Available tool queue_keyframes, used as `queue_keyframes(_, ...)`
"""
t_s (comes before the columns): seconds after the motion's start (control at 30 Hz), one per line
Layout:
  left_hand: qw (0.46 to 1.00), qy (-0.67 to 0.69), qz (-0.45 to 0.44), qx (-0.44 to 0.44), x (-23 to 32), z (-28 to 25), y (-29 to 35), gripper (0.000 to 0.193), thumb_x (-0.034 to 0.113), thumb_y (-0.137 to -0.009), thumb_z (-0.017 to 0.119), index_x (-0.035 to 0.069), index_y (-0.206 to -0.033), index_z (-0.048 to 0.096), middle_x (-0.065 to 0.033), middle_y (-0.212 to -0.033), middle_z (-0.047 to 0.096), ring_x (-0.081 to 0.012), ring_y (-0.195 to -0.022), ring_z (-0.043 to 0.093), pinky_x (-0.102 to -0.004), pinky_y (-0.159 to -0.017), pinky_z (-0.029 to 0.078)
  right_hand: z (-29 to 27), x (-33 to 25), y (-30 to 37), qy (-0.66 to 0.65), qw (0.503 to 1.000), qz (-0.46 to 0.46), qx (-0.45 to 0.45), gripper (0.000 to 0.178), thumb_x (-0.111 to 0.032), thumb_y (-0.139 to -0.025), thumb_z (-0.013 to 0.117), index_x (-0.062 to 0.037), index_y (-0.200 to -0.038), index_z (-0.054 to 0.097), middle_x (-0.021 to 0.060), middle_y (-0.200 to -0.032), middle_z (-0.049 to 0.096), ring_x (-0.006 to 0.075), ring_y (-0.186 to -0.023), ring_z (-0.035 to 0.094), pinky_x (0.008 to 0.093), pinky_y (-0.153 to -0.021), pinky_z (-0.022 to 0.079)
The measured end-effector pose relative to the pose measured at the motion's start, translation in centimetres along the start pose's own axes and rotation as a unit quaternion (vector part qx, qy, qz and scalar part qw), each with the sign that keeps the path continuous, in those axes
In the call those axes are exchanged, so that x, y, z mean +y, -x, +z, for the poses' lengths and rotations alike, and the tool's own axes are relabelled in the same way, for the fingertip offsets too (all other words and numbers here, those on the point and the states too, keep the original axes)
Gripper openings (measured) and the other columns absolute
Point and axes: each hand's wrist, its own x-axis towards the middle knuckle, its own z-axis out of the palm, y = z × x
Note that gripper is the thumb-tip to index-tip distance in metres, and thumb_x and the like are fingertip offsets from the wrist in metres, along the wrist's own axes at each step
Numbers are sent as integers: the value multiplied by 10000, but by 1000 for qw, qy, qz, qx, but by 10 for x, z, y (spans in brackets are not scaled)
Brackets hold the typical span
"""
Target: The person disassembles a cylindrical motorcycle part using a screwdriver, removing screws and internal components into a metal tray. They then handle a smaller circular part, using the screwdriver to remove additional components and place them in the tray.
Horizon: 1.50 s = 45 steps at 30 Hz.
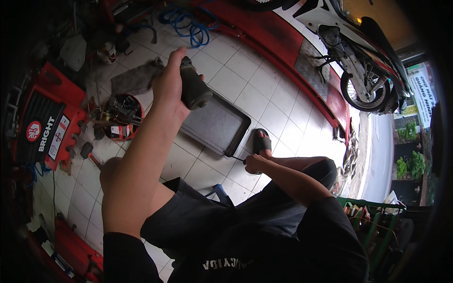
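My left hand (171, 85) is raised over the floor, its fingers wrapped round a dark, worn cylindrical part (192, 87) with a rounded end. What kind of part it is I cannot make out. Below it a shallow rectangular metal tray (214, 120) lies on the tiles, partly hidden by my left arm. Low by the tray's near right corner, my right hand (255, 163) is closed on a thin dark rod-like tool (239, 159). The tool's tip reaches the tray's corner; its kind does not show.
A red bowl (126, 118) of tools and parts stands left of my arm, near a grey cloth (137, 78) and a hammer (89, 153). A red and black machine (47, 118) is far left. Blue hose (191, 26) coils ahead. A motorcycle (363, 52) stands on a red lift (283, 47).
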Motion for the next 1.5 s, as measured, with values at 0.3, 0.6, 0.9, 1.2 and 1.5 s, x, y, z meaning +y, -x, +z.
queue_keyframes(0.3,1000,-13,-11,10,5,-3,2,421,420,-863,785,107,-1049,573,-69,-870,607,-187,-763,620,-341,-702,578,-32,11,16,-68,997,-19,26,359,-338,-896,629,-60,-1093,740,195,-1105,737,361,-1092,693,450,-896,548)
queue_keyframes(0.6,1000,-12,-28,1,-2,5,-7,454,528,-861,759,119,-983,603,-24,-823,605,-139,-705,621,-264,-648,555,-148,21,118,-574,733,-289,221,227,-193,-955,678,-53,-1095,568,35,-884,587,104,-738,556,272,-606,453)
queue_keyframes(0.9,994,-103,-18,-12,-64,9,-12,514,530,-874,771,86,-1011,549,-54,-894,575,-176,-732,621,-322,-650,570,-164,-62,118,-488,701,-372,363,665,-454,-867,818,74,-1208,601,72,-716,645,141,-566,556,317,-538,456)
queue_keyframes(1.2,986,-148,82,4,-75,17,-17,448,452,-918,763,45,-1037,618,-58,-927,635,-168,-757,643,-343,-682,575,-182,-69,135,-494,762,-267,324,693,-527,-770,869,35,-1132,682,110,-798,710,161,-686,651,321,-653,524)
queue_keyframes(1.5,977,-130,118,-119,-76,9,-26,433,416,-972,705,33,-1156,622,-34,-1012,653,-114,-894,632,-293,-824,531,-183,-64,107,-579,688,-295,323,487,-389,-794,887,4,-996,683,24,-720,666,88,-561,577,261,-520,468)
